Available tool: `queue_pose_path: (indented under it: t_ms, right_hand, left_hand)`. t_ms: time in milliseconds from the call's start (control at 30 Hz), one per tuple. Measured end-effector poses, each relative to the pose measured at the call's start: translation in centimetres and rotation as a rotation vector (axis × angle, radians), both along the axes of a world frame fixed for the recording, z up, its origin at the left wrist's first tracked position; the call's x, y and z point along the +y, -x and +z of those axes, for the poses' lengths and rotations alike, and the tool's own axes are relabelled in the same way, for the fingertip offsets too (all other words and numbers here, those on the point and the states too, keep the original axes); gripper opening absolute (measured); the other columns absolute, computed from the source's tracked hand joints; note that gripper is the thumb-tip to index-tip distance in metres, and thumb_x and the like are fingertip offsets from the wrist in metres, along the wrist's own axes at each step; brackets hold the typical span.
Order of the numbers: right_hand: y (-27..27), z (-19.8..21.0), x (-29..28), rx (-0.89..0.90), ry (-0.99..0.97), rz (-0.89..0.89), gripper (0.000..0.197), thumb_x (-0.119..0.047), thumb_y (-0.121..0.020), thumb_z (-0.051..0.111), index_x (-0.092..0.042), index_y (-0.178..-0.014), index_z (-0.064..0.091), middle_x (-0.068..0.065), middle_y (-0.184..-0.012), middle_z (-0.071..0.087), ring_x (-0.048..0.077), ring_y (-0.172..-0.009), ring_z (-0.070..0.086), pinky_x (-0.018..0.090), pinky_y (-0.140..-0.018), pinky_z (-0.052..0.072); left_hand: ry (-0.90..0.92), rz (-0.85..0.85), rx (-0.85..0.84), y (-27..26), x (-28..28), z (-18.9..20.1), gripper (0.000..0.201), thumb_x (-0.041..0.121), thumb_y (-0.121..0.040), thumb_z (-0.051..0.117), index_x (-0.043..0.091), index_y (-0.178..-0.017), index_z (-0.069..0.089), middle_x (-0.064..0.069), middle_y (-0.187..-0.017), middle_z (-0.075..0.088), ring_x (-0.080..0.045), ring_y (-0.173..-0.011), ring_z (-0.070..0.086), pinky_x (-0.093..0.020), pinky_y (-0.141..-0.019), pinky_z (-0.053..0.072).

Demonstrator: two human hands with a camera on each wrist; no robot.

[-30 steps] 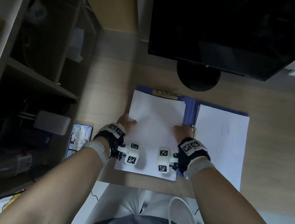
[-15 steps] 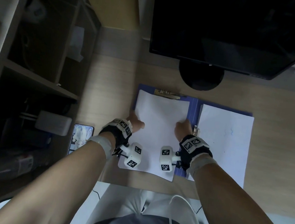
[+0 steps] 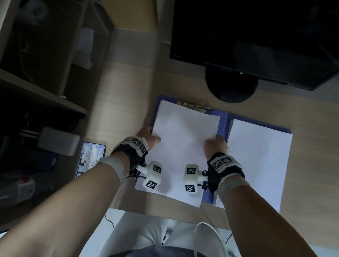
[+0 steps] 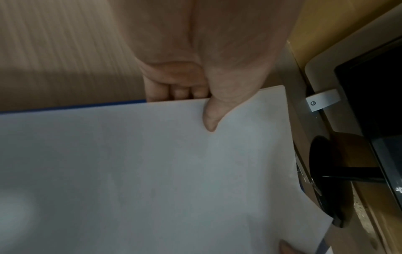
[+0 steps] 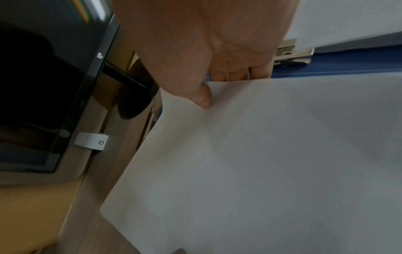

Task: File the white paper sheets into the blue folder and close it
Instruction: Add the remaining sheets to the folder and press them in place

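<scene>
The blue folder [image 3: 222, 122] lies open on the wooden desk, with a gold clip [image 3: 191, 105] at the top of its left half. A stack of white paper sheets [image 3: 180, 151] sits over that left half. My left hand [image 3: 150, 137] pinches the stack's left edge, thumb [image 4: 210, 116] on top and fingers underneath. My right hand [image 3: 215, 144] pinches its right edge the same way, thumb [image 5: 203, 98] on top. More white sheets [image 3: 255, 166] lie on the folder's right half. The wrist views show the stack's edges raised slightly off the folder [image 5: 348, 65].
A black monitor [image 3: 261, 33] on a round stand [image 3: 230, 88] stands just behind the folder. Dark shelving [image 3: 33, 69] fills the left side. A phone [image 3: 91, 157] lies on the desk left of my left wrist. The desk's front edge runs just below the papers.
Both hands have slid the held stack a little forward and right, toward the clip. My thumbs now lie further onto the sheet, and the stack sits tilted slightly clockwise.
</scene>
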State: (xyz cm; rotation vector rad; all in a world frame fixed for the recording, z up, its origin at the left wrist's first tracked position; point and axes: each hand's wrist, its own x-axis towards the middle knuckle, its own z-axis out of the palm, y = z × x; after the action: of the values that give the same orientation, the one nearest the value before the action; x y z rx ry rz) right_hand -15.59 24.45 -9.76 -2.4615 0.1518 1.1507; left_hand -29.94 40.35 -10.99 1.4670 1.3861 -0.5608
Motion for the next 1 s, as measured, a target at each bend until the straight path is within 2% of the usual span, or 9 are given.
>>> queue_pose_path:
  t_ms: [133,267,400,533,667,767,867,933,1000]
  right_hand:
    - [-0.2,-0.4,0.2,-0.009,0.04,-0.025,0.037,-0.008,-0.098,0.036,-0.006,-0.132,0.049,0.017,-0.132,0.055,0.034,-0.121,0.051,0.03,-0.087,0.035]
    - [-0.2,-0.4,0.1,-0.027,0.019,-0.036,0.038,-0.009,-0.098,0.036,-0.009,-0.134,0.048,0.015,-0.132,0.054,0.035,-0.121,0.05,0.031,-0.086,0.035]
    - [-0.6,-1.1,0.3,-0.034,-0.037,-0.093,0.037,-0.015,-0.094,0.037,-0.009,-0.127,0.052,0.016,-0.125,0.059,0.036,-0.111,0.055,0.04,-0.099,0.044]
    - [-1.2,-1.0,0.4,0.0,-0.016,-0.088,0.037,-0.014,-0.097,0.041,0.0,-0.129,0.053,0.018,-0.13,0.058,0.036,-0.118,0.054,0.036,-0.096,0.043]
    - [-1.4,-1.6,0.3,-0.062,-0.013,-0.093,0.037,-0.017,-0.092,0.047,-0.005,-0.126,0.056,0.016,-0.123,0.063,0.036,-0.113,0.059,0.038,-0.092,0.047]
    - [-1.4,-1.5,0.4,-0.097,-0.026,-0.108,0.033,-0.016,-0.09,0.048,-0.011,-0.12,0.061,0.012,-0.116,0.067,0.036,-0.105,0.062,0.036,-0.086,0.048]
    - [-1.6,-1.3,0.5,-0.121,-0.039,-0.112,0.032,-0.015,-0.089,0.05,-0.013,-0.118,0.063,0.01,-0.11,0.068,0.035,-0.1,0.063,0.031,-0.077,0.044]
    - [-1.6,-1.1,0.5,-0.149,-0.03,-0.098,0.031,-0.017,-0.087,0.053,-0.014,-0.116,0.063,0.009,-0.109,0.068,0.034,-0.101,0.063,0.031,-0.078,0.046]
    - [-1.6,-1.2,0.5,-0.201,-0.008,-0.073,0.032,-0.019,-0.082,0.055,-0.016,-0.113,0.064,0.009,-0.112,0.067,0.034,-0.103,0.061,0.035,-0.083,0.048]
  left_hand:
    - [0.013,-0.023,0.07,-0.1,0.1,-1.0,0.056,0.023,-0.078,0.062,0.005,-0.13,0.052,-0.016,-0.127,0.061,-0.035,-0.114,0.06,-0.043,-0.1,0.05]
    - [0.023,-0.015,0.061,-0.2,0.1,-0.5,0.059,0.028,-0.077,0.062,0.006,-0.13,0.052,-0.015,-0.128,0.06,-0.034,-0.115,0.06,-0.042,-0.101,0.05]
    - [0.014,-0.041,-0.015,-0.2,0.3,-0.1,0.06,0.031,-0.085,0.064,0.006,-0.136,0.047,-0.013,-0.129,0.058,-0.032,-0.115,0.058,-0.04,-0.103,0.047]
    - [-0.034,-0.026,-0.057,-0.7,0.6,-0.2,0.021,0.025,-0.085,0.065,0.011,-0.098,0.058,-0.01,-0.098,0.063,-0.026,-0.089,0.058,-0.033,-0.082,0.048]
    - [-0.084,-0.04,-0.076,-1.0,0.3,0.0,0.005,0.016,-0.089,0.057,0.012,-0.093,0.057,-0.008,-0.092,0.058,-0.024,-0.085,0.055,-0.028,-0.075,0.042]
    - [-0.132,-0.059,-0.071,-1.0,0.2,-0.2,0.019,0.012,-0.09,0.051,0.007,-0.104,0.062,-0.013,-0.103,0.065,-0.028,-0.091,0.06,-0.031,-0.078,0.047]
    - [-0.176,-0.02,-0.074,-1.1,0.4,-0.1,0.036,0.013,-0.09,0.049,0.014,-0.123,0.062,-0.011,-0.118,0.067,-0.03,-0.104,0.063,-0.027,-0.081,0.046]
    - [-0.2,0.051,-0.125,-1.1,0.6,0.0,0.039,0.01,-0.089,0.048,0.018,-0.124,0.064,-0.01,-0.12,0.068,-0.029,-0.106,0.063,-0.025,-0.081,0.047]
    - [-0.225,0.099,-0.209,-1.1,0.8,0.2,0.042,0.005,-0.088,0.047,0.016,-0.125,0.063,-0.012,-0.123,0.067,-0.028,-0.112,0.062,-0.027,-0.091,0.048]
